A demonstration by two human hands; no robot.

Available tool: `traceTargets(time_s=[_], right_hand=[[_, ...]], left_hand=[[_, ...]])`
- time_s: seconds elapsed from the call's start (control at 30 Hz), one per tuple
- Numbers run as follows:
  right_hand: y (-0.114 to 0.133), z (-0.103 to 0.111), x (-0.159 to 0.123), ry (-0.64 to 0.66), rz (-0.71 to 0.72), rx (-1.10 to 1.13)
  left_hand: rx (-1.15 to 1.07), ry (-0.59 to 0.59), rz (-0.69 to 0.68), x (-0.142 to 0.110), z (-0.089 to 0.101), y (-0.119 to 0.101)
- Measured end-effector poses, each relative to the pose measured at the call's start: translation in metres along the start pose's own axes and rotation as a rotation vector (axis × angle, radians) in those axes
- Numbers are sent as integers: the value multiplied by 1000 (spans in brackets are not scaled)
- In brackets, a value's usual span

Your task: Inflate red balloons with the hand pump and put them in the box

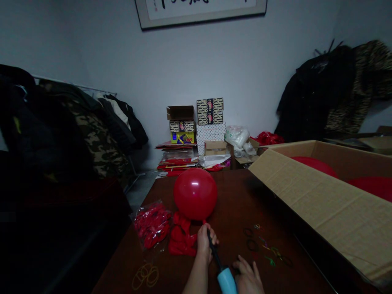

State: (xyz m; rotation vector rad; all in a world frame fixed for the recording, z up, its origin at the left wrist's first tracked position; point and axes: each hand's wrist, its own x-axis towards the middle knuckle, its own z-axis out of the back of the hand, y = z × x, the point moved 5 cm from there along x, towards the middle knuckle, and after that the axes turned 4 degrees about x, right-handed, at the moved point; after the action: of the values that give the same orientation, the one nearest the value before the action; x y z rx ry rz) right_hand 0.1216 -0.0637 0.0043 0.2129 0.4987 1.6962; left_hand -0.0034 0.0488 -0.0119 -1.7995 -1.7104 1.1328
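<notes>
An inflated red balloon (195, 193) stands above the dark wooden table (239, 204), its neck on the black nozzle of a hand pump. My left hand (204, 241) is closed around the balloon's neck and the nozzle tip. My right hand (248, 277) grips the light blue pump body (226, 281) near the bottom edge of the view. A pile of flat red balloons (181, 239) lies just left of my left hand. A clear plastic bag of red balloons (151, 223) lies further left.
A big open cardboard box (324, 208) with inflated red balloons (312, 164) inside fills the right side. Coloured rubber bands (263, 245) lie scattered on the table, and yellow ones (146, 275) sit near the front left. Stacked boxes (210, 122) and hanging coats line the wall.
</notes>
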Motion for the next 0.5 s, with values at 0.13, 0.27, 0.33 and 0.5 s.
traceTargets(time_s=[0.13,0.27,0.33,0.5], right_hand=[[22,23,9,-56,8,30],[35,30,17,-74,-20,60],[36,29,18,-82,-23,61],[29,22,12,-99,-26,58]], left_hand=[[2,-2,2,1,0,-1],[22,11,20,3,0,-1],[32,14,18,3,0,-1],[45,19,-22,1,0,-2]])
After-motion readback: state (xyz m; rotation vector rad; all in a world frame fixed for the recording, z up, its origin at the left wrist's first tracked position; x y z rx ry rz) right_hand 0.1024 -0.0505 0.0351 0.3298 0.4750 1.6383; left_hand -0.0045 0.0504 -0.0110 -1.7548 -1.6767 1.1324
